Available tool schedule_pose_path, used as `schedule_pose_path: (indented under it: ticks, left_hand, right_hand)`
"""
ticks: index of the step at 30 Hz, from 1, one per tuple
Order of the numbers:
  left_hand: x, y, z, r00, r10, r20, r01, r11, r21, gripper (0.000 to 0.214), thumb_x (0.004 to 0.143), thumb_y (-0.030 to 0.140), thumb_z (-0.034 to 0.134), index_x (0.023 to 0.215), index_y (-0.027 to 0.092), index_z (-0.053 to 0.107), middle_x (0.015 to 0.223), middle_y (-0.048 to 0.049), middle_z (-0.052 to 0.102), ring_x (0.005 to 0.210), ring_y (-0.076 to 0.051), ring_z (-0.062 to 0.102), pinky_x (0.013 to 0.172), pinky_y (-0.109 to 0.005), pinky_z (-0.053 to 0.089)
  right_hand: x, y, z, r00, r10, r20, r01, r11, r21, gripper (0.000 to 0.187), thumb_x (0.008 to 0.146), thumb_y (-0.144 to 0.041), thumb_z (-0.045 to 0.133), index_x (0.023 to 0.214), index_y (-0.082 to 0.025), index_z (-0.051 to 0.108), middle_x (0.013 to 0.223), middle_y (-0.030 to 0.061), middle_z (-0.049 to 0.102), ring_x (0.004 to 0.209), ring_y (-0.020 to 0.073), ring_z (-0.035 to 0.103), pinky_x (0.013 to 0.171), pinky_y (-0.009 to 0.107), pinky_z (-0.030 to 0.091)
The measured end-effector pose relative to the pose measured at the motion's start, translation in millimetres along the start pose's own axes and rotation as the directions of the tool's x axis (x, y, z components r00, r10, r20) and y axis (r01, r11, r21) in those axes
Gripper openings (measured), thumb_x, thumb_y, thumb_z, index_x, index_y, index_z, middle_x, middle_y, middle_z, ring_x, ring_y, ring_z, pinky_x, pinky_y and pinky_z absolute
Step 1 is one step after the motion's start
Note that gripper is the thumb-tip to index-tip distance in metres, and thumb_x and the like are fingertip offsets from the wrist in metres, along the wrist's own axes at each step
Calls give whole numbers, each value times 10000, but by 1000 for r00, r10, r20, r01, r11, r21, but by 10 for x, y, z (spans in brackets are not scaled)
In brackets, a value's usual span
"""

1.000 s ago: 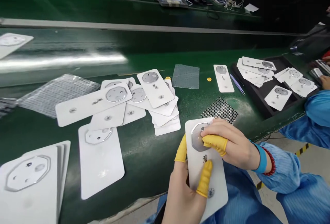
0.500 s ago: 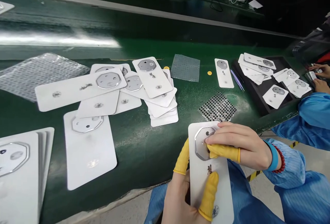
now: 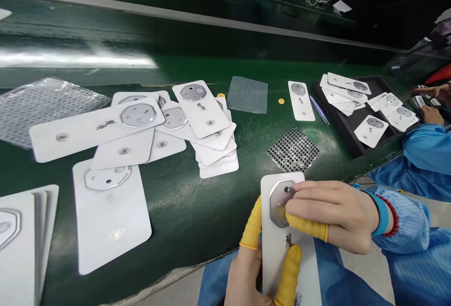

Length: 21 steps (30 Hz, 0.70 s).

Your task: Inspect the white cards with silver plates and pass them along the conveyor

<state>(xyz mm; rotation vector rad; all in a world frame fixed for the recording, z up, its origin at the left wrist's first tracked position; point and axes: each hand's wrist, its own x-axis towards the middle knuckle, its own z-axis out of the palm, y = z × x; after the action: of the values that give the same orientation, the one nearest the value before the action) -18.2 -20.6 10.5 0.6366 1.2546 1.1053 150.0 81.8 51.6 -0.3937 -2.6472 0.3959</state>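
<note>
A white back-cover panel [image 3: 282, 259] stands tilted toward me over the table's front edge, with a grey octagonal camera plate [image 3: 279, 217] at its top. My left hand [image 3: 246, 273] grips it by the lower part, a yellow-cotted thumb on its face and another yellow-cotted finger along its left edge. Over the plate's right side, my right hand [image 3: 334, 210] presses closed fingers, one in a yellow cot; anything pinched there is hidden. Just beyond lies a clear sheet of small black ring stickers [image 3: 293, 150].
Overlapping white panels [image 3: 66, 138] cover the left middle, with a stack [image 3: 17, 268] nearer. Bubble wrap [image 3: 248, 94], purple tweezers [image 3: 319, 110] and a single panel [image 3: 301, 104] lie behind. At right, a black tray [image 3: 347, 139] holds panels; a co-worker's sleeve [image 3: 426, 149] is beside it.
The view has shifted slightly, so the table things sit further left. My right hand's fingers have slid a little over the camera plate; my left hand keeps its hold on the panel.
</note>
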Motion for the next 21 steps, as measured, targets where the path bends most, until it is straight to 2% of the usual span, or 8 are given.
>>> schedule_pose_path:
  ticks: [2,5,8,13,16,21]
  left_hand:
    - [21,14,13,1000,5,18,-6,1000,10,706,714,328,784,1372,286,533,1144,-68,737,1130,-319,648,974,-395,535]
    - [42,59,27,998,-51,36,51,999,1,748,718,338,782,1405,267,495,1111,-80,747,1105,-324,662,889,-376,585]
    - [46,74,34,994,-104,32,105,994,-31,797,728,349,776,1445,266,436,1117,-87,746,1026,-312,700,848,-364,602]
    - [26,-15,55,986,-166,8,166,984,-67,936,685,387,811,1490,277,346,1068,-90,757,979,-316,715,840,-372,605]
    - [29,-48,62,983,-182,-11,181,982,-61,952,685,400,808,1497,280,325,1056,-76,763,948,-299,724,825,-352,609]
    - [53,21,90,987,-161,-29,158,984,-77,893,669,350,829,1452,297,402,1169,-47,733,934,-237,732,739,-225,608]
  right_hand:
    - [-34,20,13,999,-36,15,36,999,-16,347,938,-100,269,1104,-114,574,934,103,735,852,182,698,878,304,594]
    - [-75,49,17,996,-76,45,78,996,-44,311,944,-100,318,1059,-99,606,968,117,729,911,178,691,832,279,608]
    - [-115,68,15,994,-91,64,97,991,-92,311,969,-117,335,1013,-64,639,1017,136,720,987,190,680,885,277,589]
    - [-204,73,101,994,-102,28,105,986,-127,334,998,-197,347,1044,-35,636,1044,167,707,1017,220,672,926,355,577]
    - [-255,78,210,996,-80,-39,77,995,-70,304,986,-172,356,1058,-40,619,1039,171,698,1040,221,659,906,351,588]
    - [-296,78,312,975,35,-218,-9,993,120,294,981,-178,375,1130,-17,570,1073,201,658,1094,221,620,894,343,592]
